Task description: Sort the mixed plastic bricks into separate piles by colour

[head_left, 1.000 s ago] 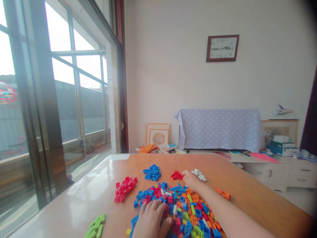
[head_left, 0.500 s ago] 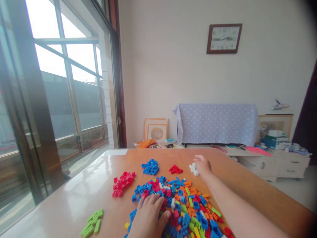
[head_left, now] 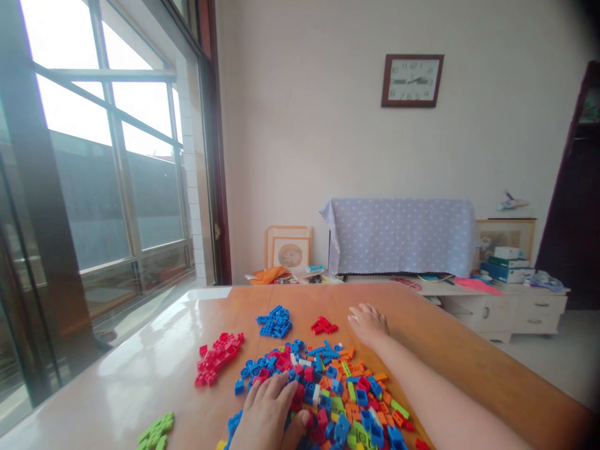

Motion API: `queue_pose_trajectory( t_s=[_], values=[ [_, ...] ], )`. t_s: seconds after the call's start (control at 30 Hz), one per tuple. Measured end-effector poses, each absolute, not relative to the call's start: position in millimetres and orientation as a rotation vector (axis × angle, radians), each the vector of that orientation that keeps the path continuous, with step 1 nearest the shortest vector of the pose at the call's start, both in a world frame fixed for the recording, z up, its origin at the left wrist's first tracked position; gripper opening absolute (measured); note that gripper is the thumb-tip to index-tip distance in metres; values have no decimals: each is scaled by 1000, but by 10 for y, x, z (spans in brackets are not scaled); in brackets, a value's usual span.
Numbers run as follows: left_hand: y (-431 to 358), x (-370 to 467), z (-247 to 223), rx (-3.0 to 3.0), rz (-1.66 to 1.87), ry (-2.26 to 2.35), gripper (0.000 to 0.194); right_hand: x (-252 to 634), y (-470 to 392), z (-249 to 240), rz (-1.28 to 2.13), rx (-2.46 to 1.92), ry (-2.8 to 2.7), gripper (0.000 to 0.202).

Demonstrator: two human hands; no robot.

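Observation:
My left hand (head_left: 268, 409) lies palm down on the near left part of a mixed heap of toy building bricks (head_left: 344, 387), its fingers stretched out and apart. My right hand (head_left: 370, 325) is flat on the table beyond the heap, fingers spread over a small group of white bricks (head_left: 353, 318); most of that group is hidden beneath it. To its left lie a small red pile (head_left: 323, 325) and a blue pile (head_left: 274, 321). Pinkish-red bricks (head_left: 218, 359) form another pile on the left. Green bricks (head_left: 157, 431) sit nearest the front left edge of the view.
The glossy wooden table (head_left: 117, 375) fills the foreground. Behind it stands a low white cabinet (head_left: 509, 315) with a cloth-covered object (head_left: 400, 234) on top. A large window (head_left: 150, 187) is on the left, and a clock (head_left: 412, 80) hangs on the wall.
My right hand has gone from beside the white bricks to flat over them, with its fingers spread. My left hand stays on the heap. The whole view has shifted slightly.

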State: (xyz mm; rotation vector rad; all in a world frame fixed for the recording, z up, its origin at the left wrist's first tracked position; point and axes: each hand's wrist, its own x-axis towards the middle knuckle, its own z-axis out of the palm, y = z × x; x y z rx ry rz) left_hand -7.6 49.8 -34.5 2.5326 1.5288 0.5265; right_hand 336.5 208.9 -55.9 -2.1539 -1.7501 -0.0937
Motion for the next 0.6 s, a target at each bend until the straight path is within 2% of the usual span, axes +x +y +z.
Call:
queue_pose_trajectory(
  t_s=[0.6],
  values=[
    [680, -208, -585, 2740, 524, 1395, 53, 3572, 2670, -827, -19, -2360, -1827, 32]
  ],
)
